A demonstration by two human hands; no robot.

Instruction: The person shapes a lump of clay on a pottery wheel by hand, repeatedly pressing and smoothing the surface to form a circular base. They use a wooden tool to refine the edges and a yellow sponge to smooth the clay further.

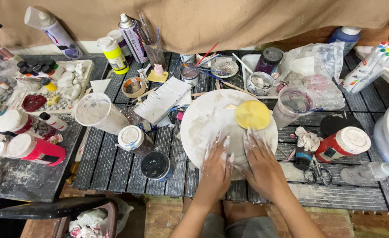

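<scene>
My left hand and my right hand lie flat side by side, fingers spread and smeared with pale clay. Both press on a flat grey slab of clay that rests on a round white board. A yellow round sponge sits on the far right part of the board, just beyond my right fingertips. The near edge of the clay is hidden under my palms.
A slatted dark table is crowded with paint bottles, a red jar, a black jar, clear cups, scissors, brushes in a cup and marker pens. A paint-stained tray stands at left.
</scene>
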